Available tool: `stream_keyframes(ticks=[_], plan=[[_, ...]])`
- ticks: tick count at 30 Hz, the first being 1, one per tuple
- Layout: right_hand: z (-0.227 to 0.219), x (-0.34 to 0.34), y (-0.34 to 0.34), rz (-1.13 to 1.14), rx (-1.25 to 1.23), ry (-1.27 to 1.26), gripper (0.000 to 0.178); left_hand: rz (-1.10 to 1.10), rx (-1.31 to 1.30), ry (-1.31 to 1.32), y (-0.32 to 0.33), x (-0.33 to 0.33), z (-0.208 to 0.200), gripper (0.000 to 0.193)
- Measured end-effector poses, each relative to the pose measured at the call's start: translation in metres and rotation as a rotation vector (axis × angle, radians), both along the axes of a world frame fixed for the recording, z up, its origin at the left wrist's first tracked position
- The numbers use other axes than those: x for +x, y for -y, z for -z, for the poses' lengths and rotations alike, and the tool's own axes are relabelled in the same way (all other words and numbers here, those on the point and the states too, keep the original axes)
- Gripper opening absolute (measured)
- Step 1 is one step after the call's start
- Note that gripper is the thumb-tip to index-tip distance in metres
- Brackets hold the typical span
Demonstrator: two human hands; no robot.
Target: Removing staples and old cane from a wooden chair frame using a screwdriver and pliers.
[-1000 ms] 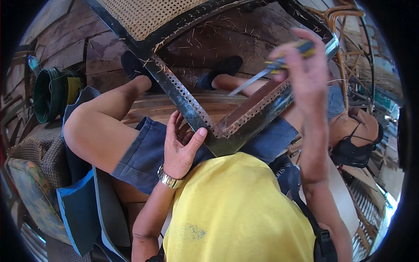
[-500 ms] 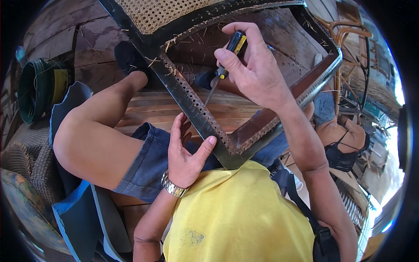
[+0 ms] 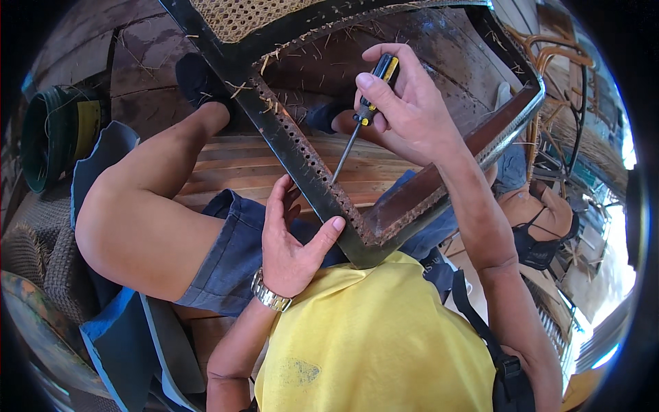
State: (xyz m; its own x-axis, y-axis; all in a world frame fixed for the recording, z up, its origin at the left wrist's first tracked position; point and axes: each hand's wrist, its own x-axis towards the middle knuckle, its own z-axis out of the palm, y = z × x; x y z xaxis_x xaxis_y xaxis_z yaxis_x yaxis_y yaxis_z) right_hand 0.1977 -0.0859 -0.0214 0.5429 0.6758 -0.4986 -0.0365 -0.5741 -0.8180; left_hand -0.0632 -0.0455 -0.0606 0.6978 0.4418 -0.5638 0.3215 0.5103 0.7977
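A black wooden chair frame with a row of small holes along its inner ledge lies tilted across my lap. Its near corner rests against my yellow shirt. My left hand grips the left rail near that corner, thumb on top and fingers partly hidden beneath. In my right hand is a screwdriver with a black and yellow handle. Its thin metal tip touches the holed ledge, just ahead of my left hand. Bits of straw-coloured cane cling to the ledge farther up, and woven cane fills the panel beyond.
A dark green bucket stands at the far left. Blue-grey foam sheets and a woven wicker piece lie by my left leg. Another person is at the right, near bent rattan furniture. Cane scraps litter the wooden floor.
The screwdriver and my right hand have shifted slightly right and nearer to me, the tip moving down along the holes towards the near corner. My left hand keeps its grip.
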Motion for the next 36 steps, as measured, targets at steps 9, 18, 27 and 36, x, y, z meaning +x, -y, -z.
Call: stream_keyframes(ticks=[9,18,27,36], plan=[[-0.032,-0.030,-0.007,-0.340,0.238,0.509,0.043,-0.018,0.000,0.028,0.000,0.001,0.000,0.094],[-0.037,-0.022,-0.033,-0.446,0.149,0.425,0.037,0.018,-0.002,0.052,-0.004,0.000,-0.001,0.089],[0.049,0.010,0.001,0.041,-0.243,-0.490,0.035,0.061,0.179,0.005,-0.013,0.001,-0.005,0.093],[-0.006,0.008,0.003,-0.001,0.054,-0.183,0.041,0.200,0.676,0.020,-0.039,0.004,-0.017,0.065]])
